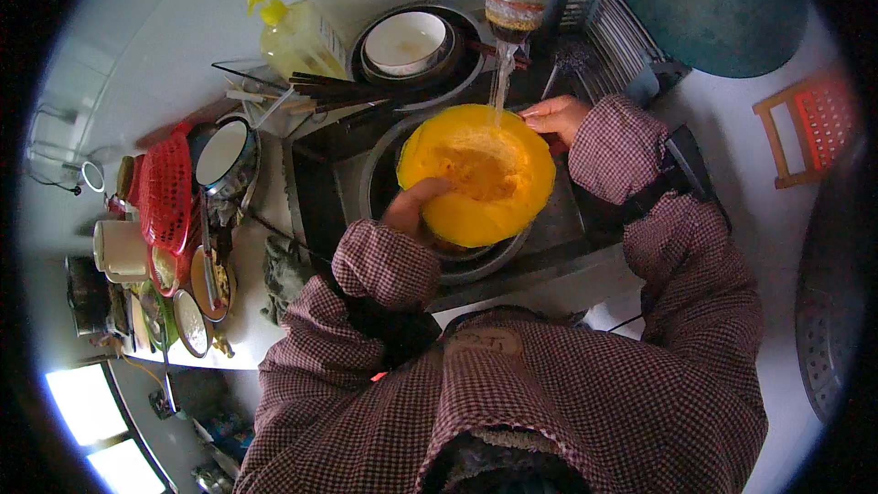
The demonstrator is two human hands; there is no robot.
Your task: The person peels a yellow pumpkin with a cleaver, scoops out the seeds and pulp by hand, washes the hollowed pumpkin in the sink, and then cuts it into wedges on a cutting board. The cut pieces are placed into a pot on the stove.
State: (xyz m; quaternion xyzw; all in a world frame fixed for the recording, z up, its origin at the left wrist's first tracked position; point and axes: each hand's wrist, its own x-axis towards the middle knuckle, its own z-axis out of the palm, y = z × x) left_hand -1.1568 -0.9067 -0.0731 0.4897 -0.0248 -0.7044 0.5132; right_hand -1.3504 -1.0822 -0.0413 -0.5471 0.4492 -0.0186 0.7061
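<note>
Water runs from the tap filter [516, 10] onto the orange flesh of a cut pumpkin half [511, 209], its hollow facing up. My left hand [420, 202] reaches over the near left rim, fingers at the hollow, where they are partly hidden. At the far right edge, my right hand [557, 118] holds the pumpkin, thumb and fingers at its rim. Beneath the pumpkin sits a round metal basin [374, 182] in the sink [569, 209], mostly covered by it.
Stacked bowls [405, 44] in a dark pan, chopsticks [329, 90] and a yellow pump bottle [302, 41] stand behind the sink. To the left, the counter bears a red plastic colander [164, 192], a white enamel pot [223, 151] and a dark cloth [285, 274]. A metal rack [617, 34] stands at the back right.
</note>
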